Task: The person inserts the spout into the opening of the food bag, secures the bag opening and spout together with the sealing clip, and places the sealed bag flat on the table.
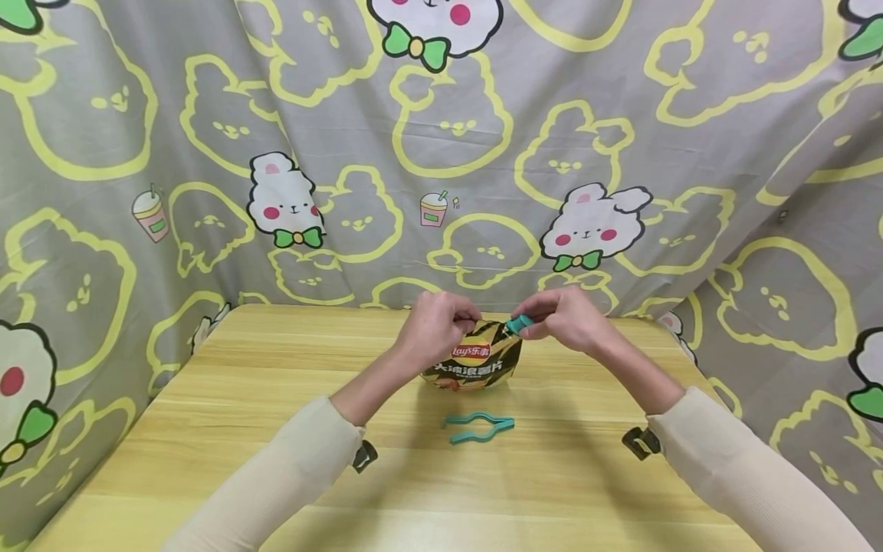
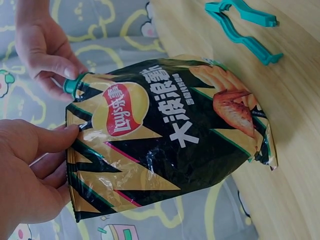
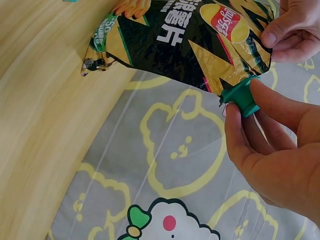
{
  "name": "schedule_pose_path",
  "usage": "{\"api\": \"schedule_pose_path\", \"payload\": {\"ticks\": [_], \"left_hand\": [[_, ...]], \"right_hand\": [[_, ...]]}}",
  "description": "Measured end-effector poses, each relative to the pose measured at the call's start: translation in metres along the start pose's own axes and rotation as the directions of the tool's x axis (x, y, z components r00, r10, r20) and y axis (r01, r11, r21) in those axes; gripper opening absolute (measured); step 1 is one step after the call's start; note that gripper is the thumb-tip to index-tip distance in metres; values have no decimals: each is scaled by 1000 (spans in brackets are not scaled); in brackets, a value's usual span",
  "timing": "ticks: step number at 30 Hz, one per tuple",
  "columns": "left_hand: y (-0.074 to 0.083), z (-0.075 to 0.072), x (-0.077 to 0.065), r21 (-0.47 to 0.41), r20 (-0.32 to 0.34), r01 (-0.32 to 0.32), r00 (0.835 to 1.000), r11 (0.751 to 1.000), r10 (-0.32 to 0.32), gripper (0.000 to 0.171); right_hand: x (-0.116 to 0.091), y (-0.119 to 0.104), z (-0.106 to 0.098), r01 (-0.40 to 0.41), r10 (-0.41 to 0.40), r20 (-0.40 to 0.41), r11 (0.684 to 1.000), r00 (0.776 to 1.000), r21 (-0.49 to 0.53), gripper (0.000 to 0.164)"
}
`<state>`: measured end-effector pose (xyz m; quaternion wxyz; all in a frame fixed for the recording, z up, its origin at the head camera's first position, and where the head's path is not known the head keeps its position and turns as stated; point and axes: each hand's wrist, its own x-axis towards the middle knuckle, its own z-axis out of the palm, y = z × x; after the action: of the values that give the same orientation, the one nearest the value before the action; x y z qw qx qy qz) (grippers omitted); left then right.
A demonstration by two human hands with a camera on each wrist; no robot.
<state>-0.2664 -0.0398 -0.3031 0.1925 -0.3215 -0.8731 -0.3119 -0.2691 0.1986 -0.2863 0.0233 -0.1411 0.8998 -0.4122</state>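
A black and gold Lay's potato chip bag (image 1: 486,356) stands on the table, its top edge raised toward the person's hands. My left hand (image 1: 431,330) pinches that top edge between thumb and fingers. At the bag's top right corner, my right hand (image 3: 285,135) holds a small green plastic spout (image 3: 242,96) with thumb and fingertips. The bag's corner meets the spout's wider end in the right wrist view. In front of the bag lies a teal two-armed bag clip (image 1: 506,423), spread apart, with a rounded bulge midway along its arms.
The wooden table (image 1: 276,460) runs back to a grey curtain (image 1: 372,138) with yellow outlines and cartoon animals. That curtain also hangs along both sides. A dark strap piece (image 1: 641,442) shows at the right sleeve, another (image 1: 364,455) at the left.
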Motion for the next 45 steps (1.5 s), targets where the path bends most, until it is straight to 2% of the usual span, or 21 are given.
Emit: {"api": "schedule_pose_path", "payload": {"ticks": [9, 18, 32, 40, 45], "left_hand": [[2, 0, 1, 0, 15, 13, 1000, 1000, -13, 21], [2, 0, 1, 4, 22, 31, 999, 1000, -31, 18], [1, -1, 1, -19, 8, 29, 1000, 999, -29, 17], [1, -2, 2, -20, 16, 32, 999, 999, -32, 17], [0, -2, 1, -18, 16, 30, 999, 999, -29, 18]], "right_hand": [[0, -3, 1, 16, -16, 4, 999, 1000, -39, 29], [-1, -3, 0, 11, -11, 18, 1000, 1000, -25, 29], [-3, -1, -4, -22, 23, 29, 999, 999, -48, 42], [-5, 4, -8, 2, 2, 35, 995, 999, -104, 47], [-8, 13, -9, -13, 17, 41, 994, 999, -111, 49]]}}
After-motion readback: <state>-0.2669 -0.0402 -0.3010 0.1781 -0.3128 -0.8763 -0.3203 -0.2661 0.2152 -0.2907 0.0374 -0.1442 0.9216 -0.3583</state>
